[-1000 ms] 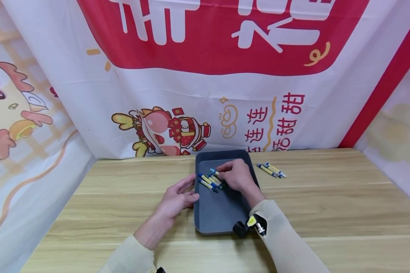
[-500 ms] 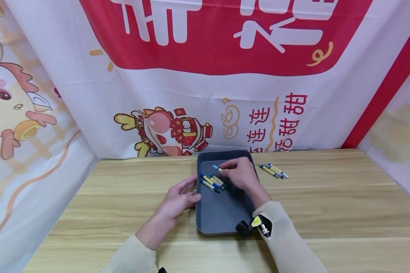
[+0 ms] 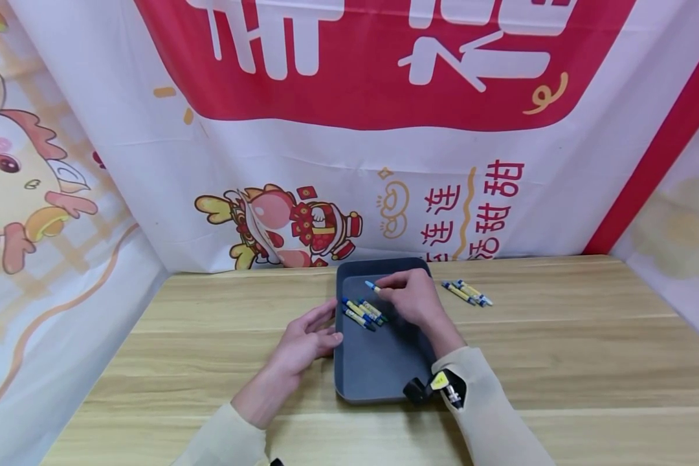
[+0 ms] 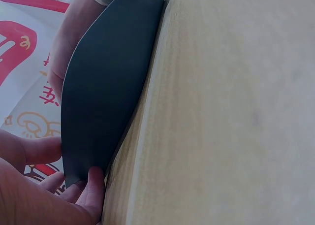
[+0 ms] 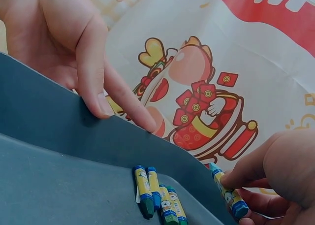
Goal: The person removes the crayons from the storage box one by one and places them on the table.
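Observation:
In the head view my left hand (image 3: 303, 340) is at the left wall of a grey rectangular tray (image 3: 378, 382). Its thumb bends over the rim while other fingers touch the outer wall (image 4: 108, 72), holding the tray there. Over the tray's far half, my right hand (image 3: 413, 299) pinches a light-blue crayon (image 5: 229, 193) with a yellow and blue wrapper, its tip pointing away from the palm. Below and left of it, several blue and green crayons (image 5: 143, 188) lie side by side on the tray floor against the left side.
On the wooden table (image 3: 559, 362), several more crayons (image 3: 466, 292) lie just right of the tray's far end. A printed cloth (image 3: 268, 155) hangs behind the table, close to the tray's far edge. A small camera (image 3: 417, 390) is strapped to the right wrist above the tray.
My right hand has lifted the light-blue crayon from beside the others and moved it slightly away and right, where it now stays nearly still. My left hand keeps its place at the tray wall.

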`<state>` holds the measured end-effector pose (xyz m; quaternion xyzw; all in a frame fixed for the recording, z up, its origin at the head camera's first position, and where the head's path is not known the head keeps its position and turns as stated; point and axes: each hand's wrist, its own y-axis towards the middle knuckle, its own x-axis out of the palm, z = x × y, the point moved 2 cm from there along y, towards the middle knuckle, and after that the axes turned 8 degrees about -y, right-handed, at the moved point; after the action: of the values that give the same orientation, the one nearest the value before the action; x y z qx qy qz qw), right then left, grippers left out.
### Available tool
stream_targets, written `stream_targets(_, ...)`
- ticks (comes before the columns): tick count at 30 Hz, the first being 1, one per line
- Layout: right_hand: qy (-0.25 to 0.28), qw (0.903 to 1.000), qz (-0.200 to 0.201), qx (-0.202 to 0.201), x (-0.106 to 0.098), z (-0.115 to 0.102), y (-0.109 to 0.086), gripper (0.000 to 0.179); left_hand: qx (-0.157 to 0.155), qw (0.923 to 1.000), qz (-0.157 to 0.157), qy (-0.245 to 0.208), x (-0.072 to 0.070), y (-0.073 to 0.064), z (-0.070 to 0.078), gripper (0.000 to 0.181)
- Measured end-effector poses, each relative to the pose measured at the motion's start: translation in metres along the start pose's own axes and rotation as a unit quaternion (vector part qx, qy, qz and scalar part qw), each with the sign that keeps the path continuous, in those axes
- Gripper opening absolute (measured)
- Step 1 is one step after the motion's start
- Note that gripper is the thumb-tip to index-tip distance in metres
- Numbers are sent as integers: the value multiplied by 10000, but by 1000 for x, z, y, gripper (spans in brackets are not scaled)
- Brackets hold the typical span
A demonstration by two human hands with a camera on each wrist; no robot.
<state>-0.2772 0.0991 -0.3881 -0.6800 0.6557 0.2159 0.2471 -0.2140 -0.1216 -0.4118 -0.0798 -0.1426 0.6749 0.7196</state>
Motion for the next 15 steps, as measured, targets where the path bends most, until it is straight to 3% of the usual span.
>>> stream_targets(15,215,9997,-4,63,-7,-1,-1,18,78,10000,-27,-20,2,-2,1,67)
